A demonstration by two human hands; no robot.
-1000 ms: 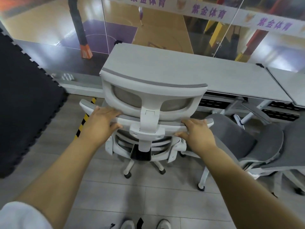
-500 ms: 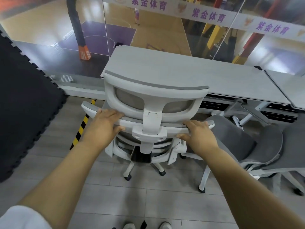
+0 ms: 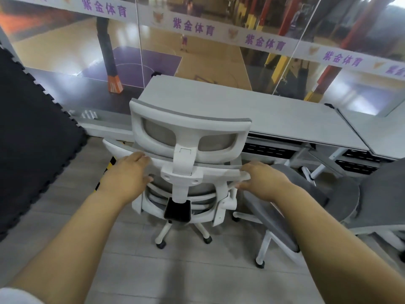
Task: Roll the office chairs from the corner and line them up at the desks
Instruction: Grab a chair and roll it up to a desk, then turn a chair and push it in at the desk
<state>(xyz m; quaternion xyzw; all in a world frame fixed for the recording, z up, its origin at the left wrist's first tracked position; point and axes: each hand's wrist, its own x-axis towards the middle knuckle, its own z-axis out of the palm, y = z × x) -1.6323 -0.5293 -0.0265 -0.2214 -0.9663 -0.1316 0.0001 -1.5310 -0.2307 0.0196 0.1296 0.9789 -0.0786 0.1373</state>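
- As you look down your forearms, a white sleeve [image 3: 13,297] shows at the lower left corner, above the grey tiled floor [image 3: 153,270]
- Your left hand [image 3: 126,175] grasps the left part of the backrest's top rail, with the fingers curled over it and the thumb beneath
- Your right hand [image 3: 266,183] grasps the right end of the same rail, with the fingers wrapped over the top and the thumb under it
- White office chair [image 3: 188,126]: upright between your hands, back toward you, mesh headrest above the rail, castors on the tiles, seat side facing the desk
- Grey chair [image 3: 276,218]: just beside the white one on your right, with its white legs on the floor
- Black foam mat [image 3: 32,128]: on your left, with a toothed edge; a yellow-and-black tape strip [image 3: 110,165] lies between the mat and the white chair
- Desk [image 3: 274,119]: light grey top, directly beyond the white chair; a second desk [image 3: 377,132] adjoins it on the right
- Glass wall [image 3: 197,69]: behind the desks, crossed by a white band of purple characters, with a basketball court visible through it
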